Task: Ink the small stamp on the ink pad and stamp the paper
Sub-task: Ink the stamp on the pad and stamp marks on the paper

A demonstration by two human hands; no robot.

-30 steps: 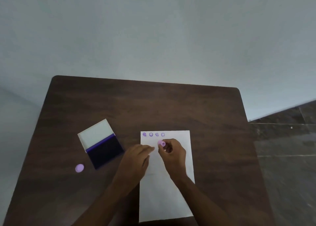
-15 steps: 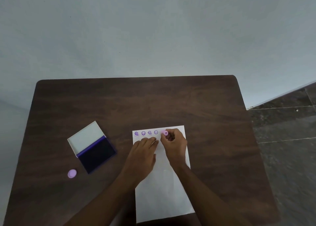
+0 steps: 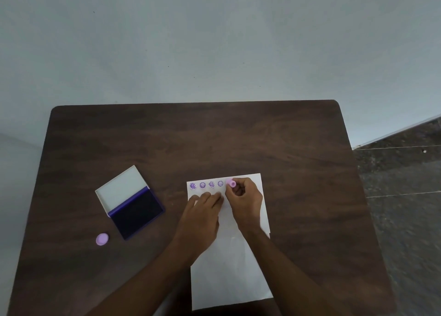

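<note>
A white sheet of paper (image 3: 229,268) lies lengthwise on the dark wooden table (image 3: 238,139). Along its top edge runs a row of several purple prints (image 3: 207,184). My right hand (image 3: 245,200) pinches the small pink stamp (image 3: 231,183), which is pressed down on the paper just right of the last print. My left hand (image 3: 202,214) lies flat on the sheet below the prints, its fingers spread. The ink pad (image 3: 137,211) sits open to the left, its white lid folded back.
A small round pink cap (image 3: 102,239) lies on the table near the ink pad's front left corner. A pale wall rises behind the table. Dark tiled floor (image 3: 401,196) shows beyond the table's right edge.
My right hand has carried the stamp up and to the right, from below the prints to the end of the row. My left hand has slid up the paper beside it.
</note>
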